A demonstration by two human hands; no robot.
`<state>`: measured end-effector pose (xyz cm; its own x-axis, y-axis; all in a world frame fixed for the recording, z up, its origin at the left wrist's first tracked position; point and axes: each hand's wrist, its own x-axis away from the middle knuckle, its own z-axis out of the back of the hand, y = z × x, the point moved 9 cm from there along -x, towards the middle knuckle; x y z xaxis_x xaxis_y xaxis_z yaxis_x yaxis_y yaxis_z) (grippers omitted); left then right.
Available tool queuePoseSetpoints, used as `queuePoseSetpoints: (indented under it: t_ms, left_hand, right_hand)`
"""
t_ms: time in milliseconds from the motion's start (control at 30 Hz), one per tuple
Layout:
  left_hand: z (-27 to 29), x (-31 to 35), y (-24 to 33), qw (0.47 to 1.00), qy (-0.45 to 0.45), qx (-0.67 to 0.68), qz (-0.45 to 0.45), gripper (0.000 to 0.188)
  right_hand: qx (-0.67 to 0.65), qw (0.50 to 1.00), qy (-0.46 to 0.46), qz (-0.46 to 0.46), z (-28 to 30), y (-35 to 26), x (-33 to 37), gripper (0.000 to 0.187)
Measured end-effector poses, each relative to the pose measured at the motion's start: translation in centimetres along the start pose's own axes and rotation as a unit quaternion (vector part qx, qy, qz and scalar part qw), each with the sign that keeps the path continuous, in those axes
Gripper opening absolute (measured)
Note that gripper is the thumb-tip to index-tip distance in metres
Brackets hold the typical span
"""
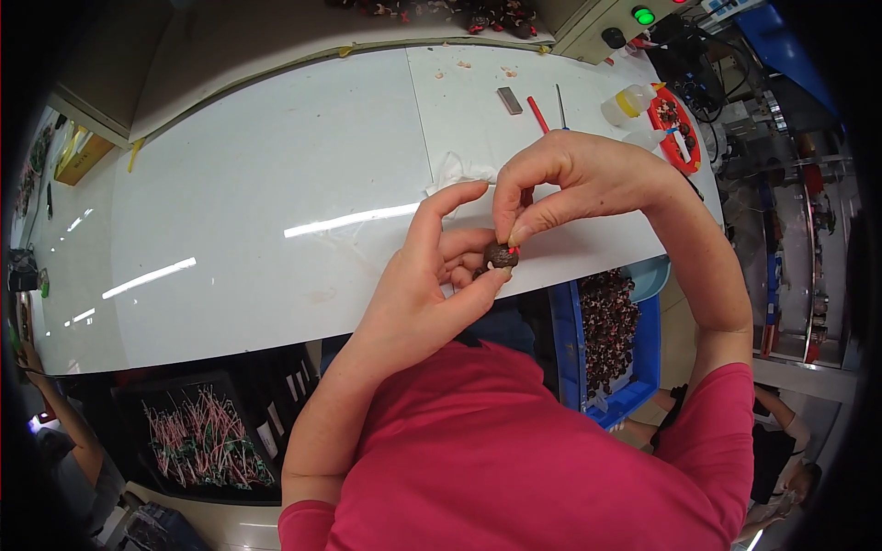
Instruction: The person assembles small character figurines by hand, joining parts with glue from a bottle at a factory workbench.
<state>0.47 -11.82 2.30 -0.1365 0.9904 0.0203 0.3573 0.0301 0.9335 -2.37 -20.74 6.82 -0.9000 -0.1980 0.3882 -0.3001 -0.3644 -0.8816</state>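
My left hand (439, 275) is closed around a small round dark-brown piece (500, 256), thumb in front and fingers behind it. A pale bit shows on the piece's lower side. From above, my right hand (560, 188) pinches a tiny red part (514, 249) at the top of the brown piece. Whether the red part is fixed to it, I cannot tell. Both hands are over the front edge of the white table (266, 174). Just behind them lies a crumpled white tissue (457, 173).
Back right lie a grey block (509, 101), a red stick (537, 115), a thin tool (562, 108), a squeeze bottle (627, 105) and a red tray (689, 163). A blue crate (645, 376) of brown pieces stands below, right. Wires fill a black bin (262, 473). Other people work at both sides.
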Motion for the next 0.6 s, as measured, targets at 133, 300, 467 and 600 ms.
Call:
queuePoseSetpoints:
  t_ms: [133, 300, 467, 600]
  left_hand:
    - [-0.1, 0.1, 0.1, 1.0, -0.001, 0.005, -0.003, 0.065]
    - [0.0, 0.2, 0.1, 1.0, 0.008, -0.009, -0.009, 0.064]
    - [-0.2, 0.3, 0.2, 1.0, 0.002, 0.002, -0.014, 0.065]
    - [0.1, 0.5, 0.3, 1.0, 0.014, 0.008, -0.008, 0.064]
  right_hand:
    - [0.048, 0.999, -0.005, 0.012, -0.3, -1.0, 0.1, 0.011]
    - [0.117, 0.993, 0.014, 0.032, -0.5, -1.7, 0.3, 0.011]
    - [0.098, 0.993, 0.043, 0.05, -0.7, -1.6, 0.9, 0.01]
    - [0.097, 0.991, 0.069, 0.067, -0.8, -1.2, 1.1, 0.012]
